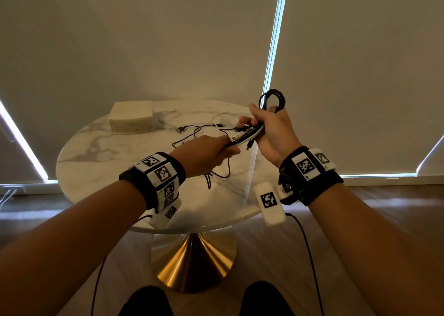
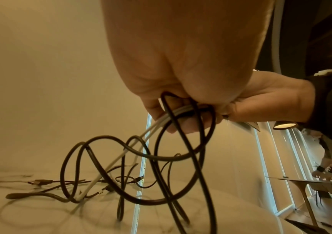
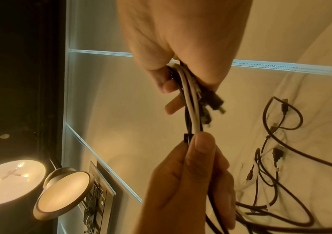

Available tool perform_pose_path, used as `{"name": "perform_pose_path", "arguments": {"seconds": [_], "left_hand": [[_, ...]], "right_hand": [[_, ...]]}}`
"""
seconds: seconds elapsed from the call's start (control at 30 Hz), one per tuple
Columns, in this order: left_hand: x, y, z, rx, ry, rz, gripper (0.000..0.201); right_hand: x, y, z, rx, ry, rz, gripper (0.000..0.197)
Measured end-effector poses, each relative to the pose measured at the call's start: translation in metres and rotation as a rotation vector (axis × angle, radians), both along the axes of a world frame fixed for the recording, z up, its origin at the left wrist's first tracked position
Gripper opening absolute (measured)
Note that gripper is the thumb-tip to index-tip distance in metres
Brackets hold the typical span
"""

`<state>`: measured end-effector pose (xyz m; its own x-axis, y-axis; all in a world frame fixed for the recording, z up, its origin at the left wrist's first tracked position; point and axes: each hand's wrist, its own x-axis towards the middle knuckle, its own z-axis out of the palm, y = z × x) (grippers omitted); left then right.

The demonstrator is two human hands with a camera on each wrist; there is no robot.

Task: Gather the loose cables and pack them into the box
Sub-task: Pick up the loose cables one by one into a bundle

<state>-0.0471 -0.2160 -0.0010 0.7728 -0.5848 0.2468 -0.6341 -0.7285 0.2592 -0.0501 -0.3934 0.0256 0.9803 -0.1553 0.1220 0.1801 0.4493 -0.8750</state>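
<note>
A bundle of black and white cables (image 1: 249, 133) is held above the marble table (image 1: 96, 161). The right hand (image 1: 271, 133) grips its looped end; the left hand (image 1: 204, 154) pinches the other end. Loose cables (image 1: 199, 129) lie on the table just below the hands, near the closed box (image 1: 132, 117).

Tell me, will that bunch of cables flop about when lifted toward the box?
Probably floppy: the cable bundle droops in loose loops below the left hand. Likely to snag too, since strands trail to the table. The right hand grips it.

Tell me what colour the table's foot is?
Shiny gold table foot, seen best in the head view.
</note>
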Motion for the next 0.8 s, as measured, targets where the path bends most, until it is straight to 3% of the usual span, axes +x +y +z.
{"name": "perform_pose_path", "arguments": {"seconds": [0.13, 0.23, 0.43, 0.67, 0.8], "left_hand": [[-0.001, 0.000, 0.003, -0.037, 0.083, -0.057, 0.031], [-0.003, 0.000, 0.005, -0.035, 0.116, -0.077, 0.025], [-0.002, 0.009, 0.006, -0.044, 0.116, -0.050, 0.029], [-0.009, 0.008, 0.005, -0.038, 0.158, -0.060, 0.031], [-0.008, 0.009, 0.000, -0.004, 0.166, -0.060, 0.028]], "right_hand": [[-0.006, 0.001, 0.005, -0.008, -0.049, -0.002, 0.024], [-0.010, 0.001, 0.009, -0.038, -0.081, -0.043, 0.035], [-0.015, 0.001, 0.011, -0.316, -0.192, -0.250, 0.032], [-0.016, -0.007, 0.024, 0.118, -0.155, -0.248, 0.036], [-0.016, -0.016, 0.022, -0.018, -0.136, -0.229, 0.038]]}}
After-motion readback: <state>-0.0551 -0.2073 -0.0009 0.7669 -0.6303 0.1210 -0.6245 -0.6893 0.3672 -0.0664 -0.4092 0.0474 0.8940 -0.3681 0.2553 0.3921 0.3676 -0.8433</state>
